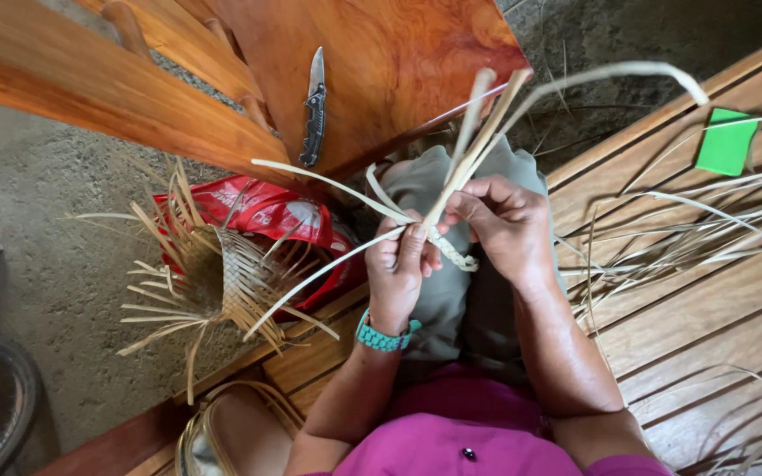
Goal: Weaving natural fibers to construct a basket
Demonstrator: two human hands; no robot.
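Wooden bench (pixel 690 317): knife (pixel 314 107), half-woven basket (pixel 222 278)

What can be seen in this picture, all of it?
Plait: one, pale straw, between both hands.
Strips: several, pale, fanning up from the plait.
Loose strips: many, pale, on the bench at right.
Half-woven basket: one, straw, on the floor at left.
Bag: one, red, behind the basket.
Knife: one, folding, dark grip, open on the wooden table.
Table: one, reddish wood, top.
Green square: one, on the bench, upper right.
Bench: one, brown slats.
Wristband: one, teal, left wrist.
Left hand: pinching the plait.
Right hand: gripping the strips.
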